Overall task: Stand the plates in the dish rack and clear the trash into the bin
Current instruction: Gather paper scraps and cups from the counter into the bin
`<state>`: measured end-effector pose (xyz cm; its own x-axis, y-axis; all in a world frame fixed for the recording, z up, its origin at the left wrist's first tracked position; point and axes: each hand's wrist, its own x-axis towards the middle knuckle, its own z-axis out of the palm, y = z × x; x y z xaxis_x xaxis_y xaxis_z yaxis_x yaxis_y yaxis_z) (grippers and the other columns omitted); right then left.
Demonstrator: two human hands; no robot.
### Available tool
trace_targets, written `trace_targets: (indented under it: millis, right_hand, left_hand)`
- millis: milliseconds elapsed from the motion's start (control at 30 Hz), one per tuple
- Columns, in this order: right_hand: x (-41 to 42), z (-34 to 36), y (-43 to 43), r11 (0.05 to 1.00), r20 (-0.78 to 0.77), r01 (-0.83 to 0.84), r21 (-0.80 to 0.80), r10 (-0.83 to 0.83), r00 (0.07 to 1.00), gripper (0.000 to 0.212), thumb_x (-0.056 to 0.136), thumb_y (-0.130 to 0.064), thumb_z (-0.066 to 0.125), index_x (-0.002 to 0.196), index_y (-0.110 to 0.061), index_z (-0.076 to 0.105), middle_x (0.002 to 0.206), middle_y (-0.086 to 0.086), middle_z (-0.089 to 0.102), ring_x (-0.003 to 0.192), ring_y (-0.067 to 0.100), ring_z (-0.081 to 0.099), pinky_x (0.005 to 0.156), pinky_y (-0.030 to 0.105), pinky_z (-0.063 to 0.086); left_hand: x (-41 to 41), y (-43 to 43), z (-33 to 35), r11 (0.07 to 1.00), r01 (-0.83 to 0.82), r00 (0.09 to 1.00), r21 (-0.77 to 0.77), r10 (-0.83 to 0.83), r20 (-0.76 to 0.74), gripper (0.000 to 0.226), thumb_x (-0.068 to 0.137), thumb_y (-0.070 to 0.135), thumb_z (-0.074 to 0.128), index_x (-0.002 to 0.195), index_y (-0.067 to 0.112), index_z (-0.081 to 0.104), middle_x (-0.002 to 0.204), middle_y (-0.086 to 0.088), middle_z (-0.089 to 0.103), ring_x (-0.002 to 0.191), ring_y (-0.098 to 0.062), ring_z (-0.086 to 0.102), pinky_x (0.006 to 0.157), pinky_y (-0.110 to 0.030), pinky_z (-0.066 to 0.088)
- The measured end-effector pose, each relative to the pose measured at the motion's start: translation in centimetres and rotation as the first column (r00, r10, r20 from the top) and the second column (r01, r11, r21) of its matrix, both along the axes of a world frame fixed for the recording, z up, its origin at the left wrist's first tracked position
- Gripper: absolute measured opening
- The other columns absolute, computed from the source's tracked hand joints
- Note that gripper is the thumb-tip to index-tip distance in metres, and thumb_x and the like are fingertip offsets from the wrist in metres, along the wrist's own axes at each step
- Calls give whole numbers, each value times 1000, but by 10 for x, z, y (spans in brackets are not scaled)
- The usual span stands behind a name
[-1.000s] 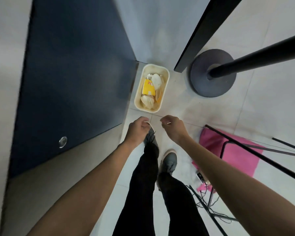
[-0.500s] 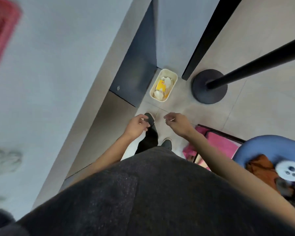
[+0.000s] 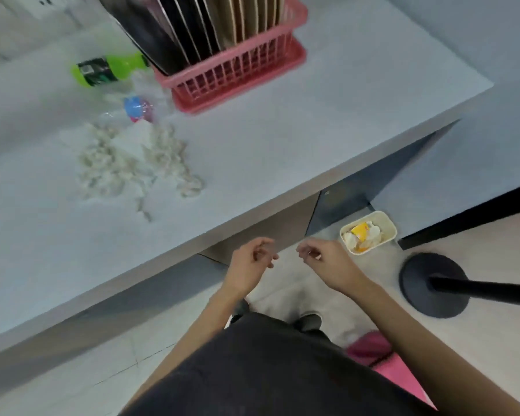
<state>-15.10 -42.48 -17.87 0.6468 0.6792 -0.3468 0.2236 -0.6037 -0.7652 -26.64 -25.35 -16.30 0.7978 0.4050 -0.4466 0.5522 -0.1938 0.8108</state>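
Dark and beige plates (image 3: 198,28) stand in the pink plastic dish rack (image 3: 237,76) at the grey bench's (image 3: 282,139) far corner. Shredded white paper scraps (image 3: 132,163) lie mid-bench. The cream rectangular bin (image 3: 389,224) sits on the floor. The left hand (image 3: 249,261) is loosely curled and holds nothing. The right hand's (image 3: 324,262) fingers curl, and whether they pinch anything cannot be told.

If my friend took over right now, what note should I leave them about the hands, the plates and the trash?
Left hand and right hand: loosely curled over the floor, apparently holding nothing.
Plates stand in the pink rack on the table: done.
Bin on the floor already holds some trash.
Left to do: white paper scraps, green bottle and a blue-pink wrapper lie on the table; they probably go in the bin.
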Motion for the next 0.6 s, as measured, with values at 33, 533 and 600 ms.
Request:
trace_targets:
  millis: [33, 533, 600]
  right_hand:
    - [-4, 5, 15, 999, -2, -46, 7, 46, 999, 15, 92, -12, 60, 101, -19, 70, 92, -6, 70, 86, 9, 65, 80, 26, 52]
    - [-101, 57, 207, 959, -19, -217, 181, 224, 974, 15, 94, -11, 57, 96, -21, 69, 80, -3, 68, 71, 16, 64, 69, 26, 53]
    - [-109, 60, 225, 963, 22, -193, 188, 192, 981, 16, 94, -10, 57, 97, -21, 68, 77, -3, 64, 66, 13, 60, 64, 18, 48]
  left_hand:
    - [-12, 9, 4, 999, -47, 999, 3, 47, 13, 26, 95, 6, 55, 113, 23, 64, 87, 4, 74, 73, -10, 69, 69, -21, 50]
    - [-150, 163, 49, 921, -389, 896, -27, 386, 219, 20, 95, 3, 56, 94, 16, 71, 80, -2, 74, 70, -17, 68, 67, -17, 50]
    - [-158, 185, 52, 919, -394, 894, 2, 383, 234, 21, 94, 1, 55, 93, 15, 71, 79, -3, 73, 68, -16, 67, 65, -16, 49]
